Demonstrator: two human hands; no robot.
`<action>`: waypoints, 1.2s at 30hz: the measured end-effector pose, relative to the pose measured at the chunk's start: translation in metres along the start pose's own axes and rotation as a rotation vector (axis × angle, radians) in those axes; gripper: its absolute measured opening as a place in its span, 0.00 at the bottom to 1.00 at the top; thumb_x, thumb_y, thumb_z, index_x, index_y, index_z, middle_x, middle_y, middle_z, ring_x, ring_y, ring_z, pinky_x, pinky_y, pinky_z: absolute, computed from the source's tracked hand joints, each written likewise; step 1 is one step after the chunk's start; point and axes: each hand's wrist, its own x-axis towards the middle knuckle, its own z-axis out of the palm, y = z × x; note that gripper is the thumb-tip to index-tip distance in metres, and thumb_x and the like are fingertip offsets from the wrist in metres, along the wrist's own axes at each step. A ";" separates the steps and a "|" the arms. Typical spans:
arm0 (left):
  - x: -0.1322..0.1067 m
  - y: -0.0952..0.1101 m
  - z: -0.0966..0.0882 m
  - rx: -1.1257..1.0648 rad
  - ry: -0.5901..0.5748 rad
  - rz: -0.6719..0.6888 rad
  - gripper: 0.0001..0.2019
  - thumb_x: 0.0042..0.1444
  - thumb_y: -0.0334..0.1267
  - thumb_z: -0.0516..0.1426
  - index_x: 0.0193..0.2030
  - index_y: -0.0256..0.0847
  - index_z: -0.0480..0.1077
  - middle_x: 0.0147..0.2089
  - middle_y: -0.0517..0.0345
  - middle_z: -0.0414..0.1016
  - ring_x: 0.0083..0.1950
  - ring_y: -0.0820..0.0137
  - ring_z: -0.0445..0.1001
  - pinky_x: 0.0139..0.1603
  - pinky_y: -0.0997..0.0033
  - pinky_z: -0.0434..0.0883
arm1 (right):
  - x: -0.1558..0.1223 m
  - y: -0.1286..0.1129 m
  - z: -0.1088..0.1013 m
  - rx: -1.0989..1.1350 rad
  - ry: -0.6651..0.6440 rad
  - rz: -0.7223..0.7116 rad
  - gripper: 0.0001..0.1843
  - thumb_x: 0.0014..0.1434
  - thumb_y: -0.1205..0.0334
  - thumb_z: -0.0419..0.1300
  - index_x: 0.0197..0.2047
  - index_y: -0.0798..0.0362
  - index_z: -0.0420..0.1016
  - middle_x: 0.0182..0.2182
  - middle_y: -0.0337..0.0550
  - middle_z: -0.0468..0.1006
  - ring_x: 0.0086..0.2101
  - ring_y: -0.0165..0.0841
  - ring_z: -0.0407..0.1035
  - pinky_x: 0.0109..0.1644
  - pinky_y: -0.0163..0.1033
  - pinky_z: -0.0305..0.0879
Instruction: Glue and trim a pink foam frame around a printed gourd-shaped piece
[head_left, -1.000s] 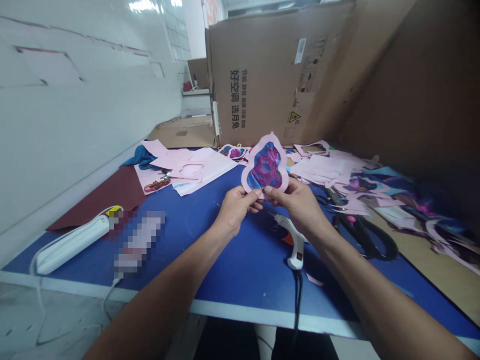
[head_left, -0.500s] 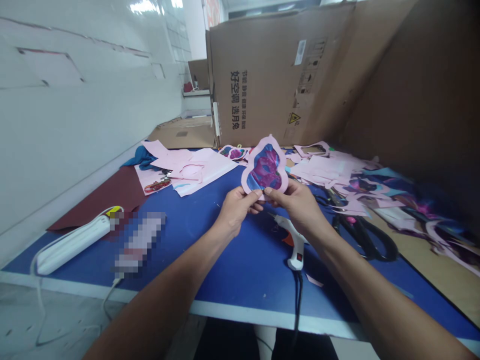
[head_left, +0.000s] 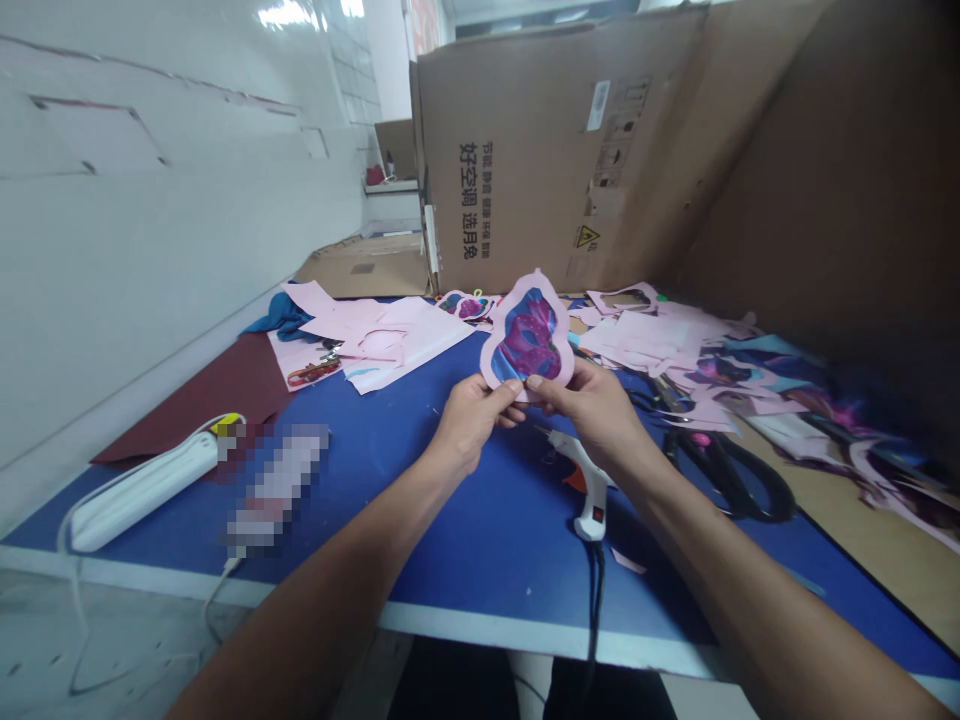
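Between my hands stands a gourd-shaped pink cutout (head_left: pixel 531 335) with a shiny blue and purple flower panel inside its border. My left hand (head_left: pixel 474 415) pinches its lower left edge, thumb in front and fingers behind. On the lower right edge, my right hand (head_left: pixel 585 395) grips it the same way, the two thumbs almost touching. A white glue gun (head_left: pixel 592 495) with an orange trigger lies on the blue table (head_left: pixel 480 540) below my right hand. Black-handled scissors (head_left: pixel 731 475) rest to the right of my right forearm.
Pink sheets (head_left: pixel 397 335) and a maroon sheet (head_left: pixel 202 400) lie on the left. Pink offcuts (head_left: pixel 660 340) pile up on the right. A white power strip (head_left: pixel 142 490) sits at the left front, near a blurred-out object (head_left: pixel 281 485). A big cardboard box (head_left: pixel 555 160) closes off the back.
Both hands keep their hold on the gourd-shaped cutout. It has shifted very slightly left in the view; the things on the table lie as before.
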 end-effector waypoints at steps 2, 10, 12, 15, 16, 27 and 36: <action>0.000 0.000 0.000 0.003 -0.002 0.008 0.13 0.58 0.44 0.72 0.37 0.35 0.80 0.31 0.53 0.83 0.29 0.74 0.76 0.31 0.76 0.71 | 0.000 0.000 0.000 0.001 -0.001 0.007 0.18 0.46 0.48 0.79 0.33 0.52 0.83 0.28 0.41 0.83 0.27 0.32 0.68 0.33 0.40 0.67; 0.000 0.001 0.000 0.016 0.004 0.008 0.11 0.59 0.41 0.71 0.38 0.35 0.80 0.32 0.53 0.83 0.29 0.74 0.77 0.30 0.76 0.70 | 0.000 0.000 0.000 0.007 -0.008 -0.002 0.18 0.46 0.49 0.79 0.33 0.52 0.83 0.28 0.41 0.82 0.27 0.31 0.67 0.33 0.40 0.66; 0.000 0.002 0.000 0.013 0.009 -0.003 0.10 0.59 0.40 0.71 0.38 0.35 0.80 0.33 0.52 0.84 0.29 0.74 0.77 0.30 0.77 0.70 | -0.001 0.000 0.000 0.006 -0.008 0.000 0.18 0.46 0.49 0.79 0.33 0.52 0.83 0.29 0.41 0.82 0.27 0.31 0.68 0.33 0.40 0.67; -0.001 0.002 0.001 0.013 0.020 0.000 0.09 0.59 0.38 0.71 0.38 0.35 0.80 0.32 0.53 0.84 0.28 0.75 0.77 0.30 0.77 0.70 | -0.001 0.001 0.000 0.000 -0.007 0.004 0.18 0.47 0.49 0.79 0.34 0.52 0.83 0.29 0.42 0.83 0.28 0.32 0.69 0.34 0.40 0.67; -0.001 0.002 0.002 0.012 0.023 -0.001 0.08 0.59 0.38 0.70 0.38 0.35 0.80 0.32 0.53 0.84 0.28 0.75 0.77 0.30 0.77 0.70 | -0.001 0.002 0.000 -0.001 -0.007 0.001 0.18 0.47 0.49 0.79 0.34 0.52 0.83 0.29 0.42 0.83 0.28 0.32 0.68 0.34 0.40 0.67; -0.001 0.003 0.003 -0.001 0.033 0.007 0.06 0.60 0.36 0.70 0.38 0.35 0.80 0.32 0.54 0.84 0.27 0.75 0.77 0.29 0.77 0.70 | -0.001 -0.001 0.000 0.004 -0.029 -0.012 0.19 0.48 0.48 0.79 0.33 0.51 0.82 0.29 0.40 0.82 0.28 0.32 0.67 0.33 0.40 0.66; -0.001 0.004 0.003 0.007 0.048 -0.020 0.05 0.62 0.34 0.68 0.38 0.35 0.80 0.32 0.54 0.84 0.27 0.75 0.76 0.29 0.77 0.70 | 0.000 0.003 0.000 -0.010 -0.022 -0.016 0.19 0.49 0.48 0.79 0.34 0.51 0.82 0.30 0.42 0.82 0.29 0.33 0.69 0.34 0.40 0.67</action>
